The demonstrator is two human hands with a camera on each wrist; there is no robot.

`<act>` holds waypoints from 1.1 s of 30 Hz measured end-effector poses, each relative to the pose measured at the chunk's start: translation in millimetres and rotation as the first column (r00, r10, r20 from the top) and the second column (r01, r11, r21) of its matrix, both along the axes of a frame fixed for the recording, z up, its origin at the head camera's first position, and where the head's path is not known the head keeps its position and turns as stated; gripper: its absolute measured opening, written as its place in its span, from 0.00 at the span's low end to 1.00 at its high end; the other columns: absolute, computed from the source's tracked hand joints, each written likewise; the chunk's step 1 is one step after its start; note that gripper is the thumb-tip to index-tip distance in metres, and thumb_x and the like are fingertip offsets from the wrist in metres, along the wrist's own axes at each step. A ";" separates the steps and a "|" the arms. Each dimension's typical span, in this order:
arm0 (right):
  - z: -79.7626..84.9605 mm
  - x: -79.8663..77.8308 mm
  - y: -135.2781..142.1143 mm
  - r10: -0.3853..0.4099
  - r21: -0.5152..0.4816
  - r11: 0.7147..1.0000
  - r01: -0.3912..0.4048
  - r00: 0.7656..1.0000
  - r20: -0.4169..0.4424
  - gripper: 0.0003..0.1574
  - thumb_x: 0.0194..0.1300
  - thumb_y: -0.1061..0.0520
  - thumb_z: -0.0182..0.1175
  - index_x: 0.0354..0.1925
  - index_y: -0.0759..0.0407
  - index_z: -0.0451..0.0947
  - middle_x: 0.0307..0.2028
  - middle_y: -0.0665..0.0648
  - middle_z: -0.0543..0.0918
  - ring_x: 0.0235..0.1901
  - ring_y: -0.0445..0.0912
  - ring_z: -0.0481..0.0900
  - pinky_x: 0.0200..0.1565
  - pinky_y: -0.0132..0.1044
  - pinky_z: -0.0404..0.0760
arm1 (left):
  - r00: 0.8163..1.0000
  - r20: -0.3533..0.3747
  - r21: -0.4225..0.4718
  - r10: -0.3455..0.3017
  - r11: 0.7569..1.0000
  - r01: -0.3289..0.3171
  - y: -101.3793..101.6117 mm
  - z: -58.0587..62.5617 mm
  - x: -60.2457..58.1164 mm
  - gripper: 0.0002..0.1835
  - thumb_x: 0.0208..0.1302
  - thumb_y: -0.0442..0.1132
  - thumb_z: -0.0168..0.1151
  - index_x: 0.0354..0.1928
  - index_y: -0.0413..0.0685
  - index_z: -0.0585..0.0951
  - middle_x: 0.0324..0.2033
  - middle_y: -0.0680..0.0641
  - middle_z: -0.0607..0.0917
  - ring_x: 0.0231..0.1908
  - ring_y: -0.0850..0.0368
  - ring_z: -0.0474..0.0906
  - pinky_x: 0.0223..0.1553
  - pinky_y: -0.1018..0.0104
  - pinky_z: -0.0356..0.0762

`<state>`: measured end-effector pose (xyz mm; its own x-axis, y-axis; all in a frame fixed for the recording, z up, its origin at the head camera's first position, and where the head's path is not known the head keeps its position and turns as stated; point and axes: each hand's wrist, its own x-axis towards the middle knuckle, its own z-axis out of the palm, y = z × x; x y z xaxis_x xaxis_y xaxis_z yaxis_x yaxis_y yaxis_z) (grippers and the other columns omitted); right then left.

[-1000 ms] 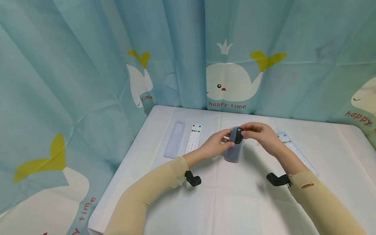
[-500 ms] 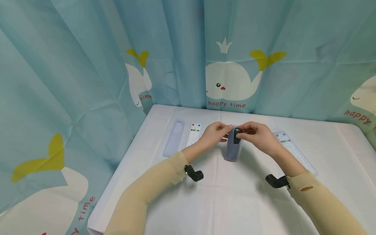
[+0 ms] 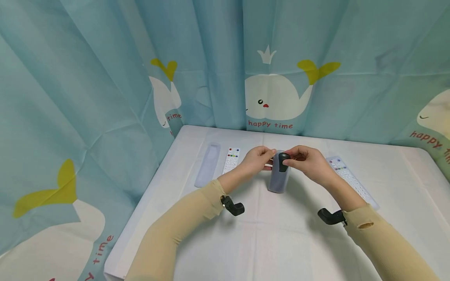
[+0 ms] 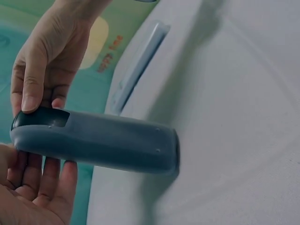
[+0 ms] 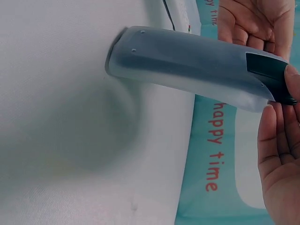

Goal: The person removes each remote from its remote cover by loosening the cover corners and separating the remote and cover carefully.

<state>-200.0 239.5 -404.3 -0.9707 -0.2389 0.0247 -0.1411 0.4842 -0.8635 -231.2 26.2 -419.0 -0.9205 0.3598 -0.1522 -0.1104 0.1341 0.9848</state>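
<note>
Left hand (image 3: 255, 160) has shifted up the sleeve (image 3: 277, 182) around the black remote (image 3: 282, 168)

We see a white table (image 3: 274, 242). On it we log a translucent sleeve (image 3: 208, 166) left, white remote (image 3: 231, 160) beside it, second remote (image 3: 353, 182) right, filled sleeve (image 3: 278, 182) standing on end between

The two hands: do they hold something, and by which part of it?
Yes: the right hand pinches a black device by its exposed upper end; the left hand touches the translucent cover beside it, grip unclear.
</note>
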 end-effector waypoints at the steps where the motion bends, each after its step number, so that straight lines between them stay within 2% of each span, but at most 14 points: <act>1: 0.1 0.2 0.3 0.002 0.000 1.000 -0.002 1.000 0.001 0.25 0.67 0.49 0.71 0.56 0.62 0.81 0.49 0.61 0.84 0.44 0.49 0.81 0.44 0.30 0.81 | 1.000 0.002 0.002 0.000 1.000 0.000 -0.1 -0.7 -0.5 0.15 0.78 0.47 0.57 0.46 0.41 0.82 0.41 0.49 0.85 0.42 0.56 0.85 0.45 0.59 0.85; 6: 0.3 1.1 0.1 0.004 -0.010 1.000 -0.004 1.000 0.000 0.25 0.67 0.49 0.71 0.56 0.62 0.82 0.48 0.61 0.84 0.43 0.47 0.82 0.43 0.30 0.82 | 0.999 0.028 0.032 0.020 0.999 -0.020 -0.6 -5.9 -2.6 0.13 0.77 0.42 0.59 0.51 0.39 0.82 0.39 0.46 0.86 0.40 0.54 0.86 0.43 0.59 0.86; 11: 0.3 0.7 0.6 0.004 -0.003 1.000 -0.004 1.000 -0.023 0.24 0.66 0.49 0.72 0.54 0.61 0.83 0.45 0.60 0.85 0.41 0.49 0.83 0.41 0.32 0.82 | 0.998 0.051 0.050 0.045 0.998 -0.047 -0.4 -11.2 -4.6 0.11 0.76 0.38 0.60 0.50 0.37 0.82 0.37 0.45 0.87 0.37 0.54 0.87 0.40 0.61 0.86; 15: -1.0 -0.5 2.1 -0.002 0.011 1.000 0.003 0.999 -0.038 0.22 0.66 0.49 0.72 0.53 0.60 0.84 0.45 0.60 0.85 0.40 0.53 0.84 0.39 0.34 0.81 | 0.999 0.034 -0.004 0.037 0.999 -0.037 0.8 -17.4 -7.0 0.10 0.75 0.36 0.61 0.49 0.35 0.81 0.36 0.43 0.88 0.34 0.55 0.86 0.39 0.62 0.86; 18: -1.3 -0.3 2.6 -0.007 0.015 1.000 0.008 0.999 -0.038 0.21 0.66 0.49 0.72 0.52 0.59 0.85 0.44 0.59 0.85 0.40 0.53 0.84 0.39 0.35 0.81 | 1.000 0.000 -0.111 -0.005 0.994 0.005 0.6 -24.7 -8.9 0.09 0.75 0.35 0.61 0.48 0.34 0.81 0.35 0.43 0.88 0.31 0.55 0.85 0.39 0.61 0.86; 20: -0.9 0.1 2.3 -0.008 0.018 1.000 0.008 0.999 -0.038 0.21 0.65 0.49 0.73 0.52 0.59 0.85 0.44 0.58 0.86 0.39 0.50 0.84 0.39 0.35 0.81 | 0.998 -0.030 -0.207 -0.051 0.977 0.044 -0.3 -30.5 -9.6 0.08 0.74 0.34 0.60 0.48 0.34 0.82 0.34 0.44 0.88 0.30 0.57 0.84 0.38 0.62 0.86; 22: 0.0 0.5 2.3 -0.005 0.017 1.000 0.006 0.999 -0.037 0.21 0.65 0.48 0.73 0.51 0.58 0.85 0.44 0.58 0.86 0.39 0.49 0.84 0.40 0.35 0.81 | 0.993 -0.053 -0.302 -0.109 0.949 0.088 -1.5 -36.1 -9.5 0.08 0.74 0.33 0.60 0.48 0.34 0.82 0.34 0.45 0.87 0.28 0.58 0.83 0.35 0.65 0.85; 26: 2.3 0.9 1.9 0.005 0.006 1.000 -0.004 0.999 -0.040 0.21 0.65 0.49 0.73 0.51 0.59 0.85 0.44 0.59 0.86 0.40 0.48 0.83 0.40 0.34 0.81 | 0.968 -0.100 -0.467 -0.230 0.870 0.158 -2.7 -43.7 -7.3 0.09 0.71 0.30 0.58 0.49 0.35 0.82 0.31 0.48 0.84 0.26 0.60 0.81 0.31 0.71 0.80; 29: 2.6 0.6 2.1 0.006 -0.008 1.000 -0.007 0.999 -0.038 0.21 0.65 0.50 0.73 0.51 0.61 0.85 0.43 0.60 0.85 0.39 0.47 0.83 0.40 0.32 0.81 | 0.948 -0.128 -0.531 -0.290 0.828 0.182 -2.4 -45.4 -5.0 0.10 0.70 0.29 0.58 0.50 0.35 0.81 0.29 0.49 0.83 0.25 0.62 0.80 0.30 0.73 0.78; 31: 2.0 0.3 2.0 0.006 -0.022 1.000 -0.006 1.000 -0.028 0.21 0.65 0.51 0.73 0.51 0.62 0.84 0.43 0.61 0.85 0.39 0.46 0.83 0.41 0.31 0.82 | 0.948 -0.121 -0.527 -0.293 0.828 0.189 -2.2 -46.1 -3.8 0.10 0.70 0.29 0.57 0.50 0.35 0.81 0.28 0.49 0.83 0.25 0.62 0.80 0.29 0.73 0.79; 33: 0.8 -0.2 2.1 0.007 -0.031 1.000 -0.007 1.000 -0.015 0.21 0.66 0.52 0.72 0.52 0.63 0.83 0.43 0.61 0.85 0.39 0.44 0.83 0.42 0.31 0.82 | 0.957 -0.098 -0.493 -0.274 0.848 0.193 -2.7 -46.8 -2.8 0.10 0.71 0.30 0.56 0.50 0.34 0.81 0.28 0.48 0.83 0.25 0.61 0.79 0.29 0.72 0.79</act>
